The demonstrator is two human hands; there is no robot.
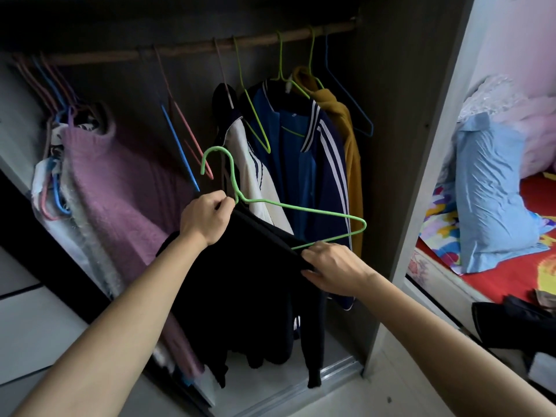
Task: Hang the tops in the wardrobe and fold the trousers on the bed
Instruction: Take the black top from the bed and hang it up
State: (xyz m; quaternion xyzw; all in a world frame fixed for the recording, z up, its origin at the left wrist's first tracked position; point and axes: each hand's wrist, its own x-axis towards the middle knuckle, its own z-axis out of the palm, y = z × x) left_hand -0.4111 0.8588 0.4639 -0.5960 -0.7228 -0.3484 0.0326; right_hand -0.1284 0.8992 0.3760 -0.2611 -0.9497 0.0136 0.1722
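Hands working the black top (240,284) onto the green wire hanger (298,210): left hand (206,219) pinches collar and hanger neck, right hand (334,266) grips the shoulder, before the wardrobe rail (192,49).

Black top (249,284) draped on tilted green hanger (301,207), before open wardrobe (400,115).

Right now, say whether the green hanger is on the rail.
Off. The green hanger sits below the rail, hook free, gripped by the left hand.
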